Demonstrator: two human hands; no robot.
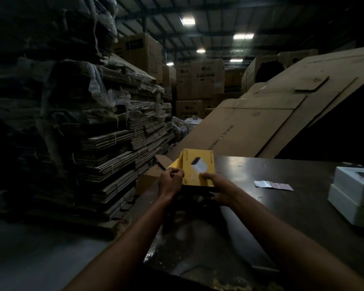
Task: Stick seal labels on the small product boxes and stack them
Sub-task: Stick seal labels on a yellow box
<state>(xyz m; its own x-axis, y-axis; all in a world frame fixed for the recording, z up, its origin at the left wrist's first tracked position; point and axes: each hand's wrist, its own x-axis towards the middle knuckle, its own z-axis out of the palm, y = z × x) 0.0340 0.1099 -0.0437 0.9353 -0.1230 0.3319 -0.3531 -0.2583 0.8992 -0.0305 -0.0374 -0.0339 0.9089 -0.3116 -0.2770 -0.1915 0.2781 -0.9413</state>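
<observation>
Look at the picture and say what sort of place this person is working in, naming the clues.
Most likely a warehouse: tall bundled stacks of flattened brown cardboard, large printed brown shipping cartons piled high at the back, and bright strip lights under a high metal roof.

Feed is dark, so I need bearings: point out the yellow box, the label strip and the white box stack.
yellow box point(199, 164): head view, on its printed top face.
label strip point(274, 185): head view, mid-strip, lying on the table.
white box stack point(353, 185): head view, front side of the upper box.
</observation>
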